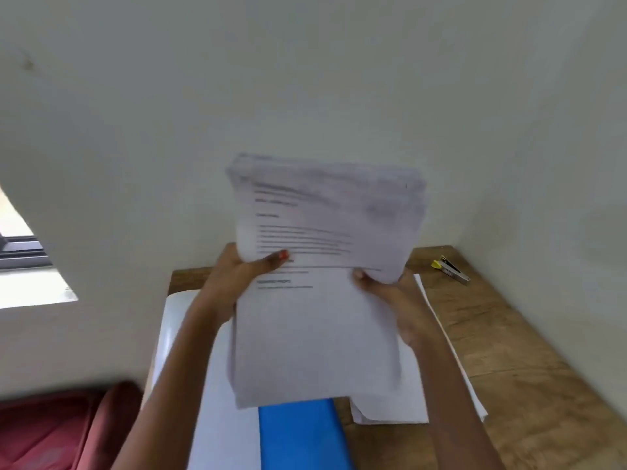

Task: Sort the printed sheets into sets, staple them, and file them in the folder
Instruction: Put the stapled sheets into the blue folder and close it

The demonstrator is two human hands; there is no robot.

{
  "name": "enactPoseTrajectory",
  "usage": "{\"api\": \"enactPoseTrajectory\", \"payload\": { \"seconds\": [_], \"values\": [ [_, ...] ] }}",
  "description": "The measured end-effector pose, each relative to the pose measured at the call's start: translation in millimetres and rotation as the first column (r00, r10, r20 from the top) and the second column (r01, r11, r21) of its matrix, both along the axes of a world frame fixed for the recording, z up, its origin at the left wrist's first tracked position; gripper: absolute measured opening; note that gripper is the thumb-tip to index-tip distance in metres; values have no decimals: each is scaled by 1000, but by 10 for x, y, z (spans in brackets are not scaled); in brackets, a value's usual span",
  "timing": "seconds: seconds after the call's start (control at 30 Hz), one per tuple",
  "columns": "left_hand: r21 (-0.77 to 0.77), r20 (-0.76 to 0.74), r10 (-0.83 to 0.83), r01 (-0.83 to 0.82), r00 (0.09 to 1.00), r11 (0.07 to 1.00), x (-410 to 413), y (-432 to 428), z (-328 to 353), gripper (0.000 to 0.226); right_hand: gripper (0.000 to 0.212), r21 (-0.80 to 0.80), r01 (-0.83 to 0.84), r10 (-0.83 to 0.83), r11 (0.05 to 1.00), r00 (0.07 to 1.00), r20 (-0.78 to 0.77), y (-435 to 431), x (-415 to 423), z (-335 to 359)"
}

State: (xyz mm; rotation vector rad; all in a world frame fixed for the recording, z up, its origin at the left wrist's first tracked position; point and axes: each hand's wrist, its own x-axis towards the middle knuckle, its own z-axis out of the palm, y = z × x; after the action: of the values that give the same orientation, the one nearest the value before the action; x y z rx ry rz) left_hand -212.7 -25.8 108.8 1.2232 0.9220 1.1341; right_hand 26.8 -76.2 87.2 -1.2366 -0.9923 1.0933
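Observation:
A thick stack of printed sheets (322,300) is held upright above the wooden table (509,334), blurred by motion. My left hand (237,276) grips its left edge, thumb on the front page. My right hand (393,296) grips its right edge, fingers behind the paper. Below the stack lies an open folder with a white flap (210,401) and a blue inner part (298,435). More white sheets (407,395) lie on the table to the right of the folder. A stapler (453,269) with a yellow end rests at the table's far right.
A pale wall (305,79) stands right behind the table. A window (23,252) is at the left. A dark red cushion or seat (61,432) sits at the lower left beside the table.

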Motion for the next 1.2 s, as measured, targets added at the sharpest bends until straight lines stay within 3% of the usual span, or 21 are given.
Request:
{"api": "enactPoseTrajectory", "payload": {
  "seconds": [0.07, 0.1, 0.2, 0.27, 0.4, 0.47, 0.53, 0.57, 0.6, 0.63, 0.7, 0.8, 0.83, 0.97, 1.1, 1.2],
  "values": [
    [-166, 8, -59, 59, 998, 984, 457, 157, -123, 27, 37, -53, 25, -30, 998, 995, -92, -52, 352, 24],
    [-254, 25, -72, 76, 997, 964, 681, 215, -233, 29, 33, -120, 60, -69, 991, 995, -68, -45, 531, -63],
    [-391, -30, -115, 94, 993, 915, 1271, 326, -642, 36, 33, -291, 208, -169, 934, 974, 152, -45, 1042, -434],
    [-421, -111, -132, 74, 985, 904, 1568, 348, -927, 40, 32, -353, 247, -180, 903, 961, 211, -34, 1278, -628],
    [-326, -458, -120, -41, 881, 944, 1833, 294, -1330, 41, 33, -434, 269, -100, 860, 922, 374, 24, 1492, -945],
    [-164, -663, -17, -123, 748, 979, 1874, 215, -1376, 48, 36, -449, 284, -68, 847, 896, 439, 63, 1522, -1076],
    [-64, -797, 65, -191, 600, 980, 1925, 123, -1378, 67, 46, -427, 354, -17, 832, 785, 620, 84, 1544, -1152],
    [-74, -794, 82, -229, 603, 971, 1953, 79, -1399, 74, 53, -424, 396, 42, 815, 688, 724, 91, 1553, -1167],
    [-128, -742, 75, -250, 666, 960, 1958, 61, -1441, 79, 57, -409, 432, 75, 804, 608, 790, 78, 1538, -1167],
    [-184, -657, 70, -250, 751, 951, 1952, 45, -1480, 82, 59, -406, 439, 86, 801, 587, 805, 67, 1514, -1151],
    [-296, -472, 101, -265, 876, 918, 1935, 18, -1500, 82, 62, -415, 383, 93, 826, 633, 768, 74, 1513, -1149],
    [-461, -185, 150, -221, 971, 859, 1862, 15, -1416, 38, 60, -440, 277, 108, 854, 734, 671, 64, 1601, -1137],
    [-502, -145, 141, -196, 979, 842, 1836, 30, -1397, 34, 58, -449, 248, 88, 858, 791, 605, 62, 1654, -1117],
    [-529, -198, -22, -88, 980, 844, 1714, 48, -1381, 25, 56, -502, 127, 3, 856, 968, 249, 68, 1792, -1014],
    [-412, -201, -26, -61, 979, 909, 1846, -19, -1264, 22, 36, -442, 24, 15, 897, 996, 85, 64, 1801, -965],
    [-302, -22, 76, -79, 997, 950, 1931, -67, -1057, 29, 48, -281, 49, -67, 959, 996, -56, 61, 1834, -755]
  ]
}}
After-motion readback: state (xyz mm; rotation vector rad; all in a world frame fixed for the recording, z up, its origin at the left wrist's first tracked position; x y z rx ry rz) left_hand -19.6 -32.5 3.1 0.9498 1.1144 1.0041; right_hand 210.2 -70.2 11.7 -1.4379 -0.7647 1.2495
